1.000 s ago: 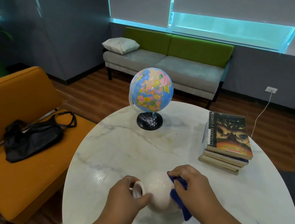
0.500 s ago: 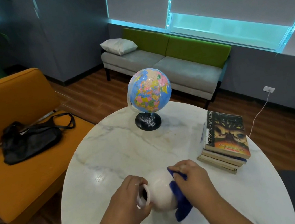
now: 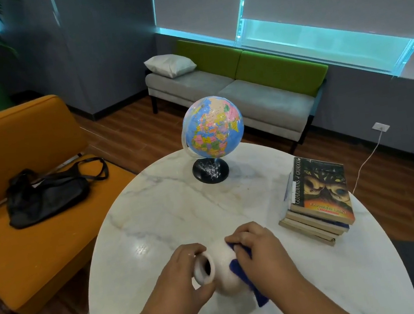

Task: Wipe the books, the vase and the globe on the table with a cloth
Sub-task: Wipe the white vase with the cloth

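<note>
White vase [image 3: 223, 269], tipped on its side, turned further under the blue cloth [image 3: 238, 266].
Over the last second its dark mouth had rolled round toward the camera. The left hand [image 3: 180, 280] gripped the neck, and the right hand [image 3: 262, 253] held the blue cloth against the belly, at the near edge of the marble desk [image 3: 182, 213]. Judged: vase mid-wipe; globe [image 3: 213, 126] and books [image 3: 318, 199] stood apart, not yet reached.

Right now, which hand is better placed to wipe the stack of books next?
The right hand: it holds the blue cloth, and the books lie on its side. The left hand grips the vase at its neck.
</note>
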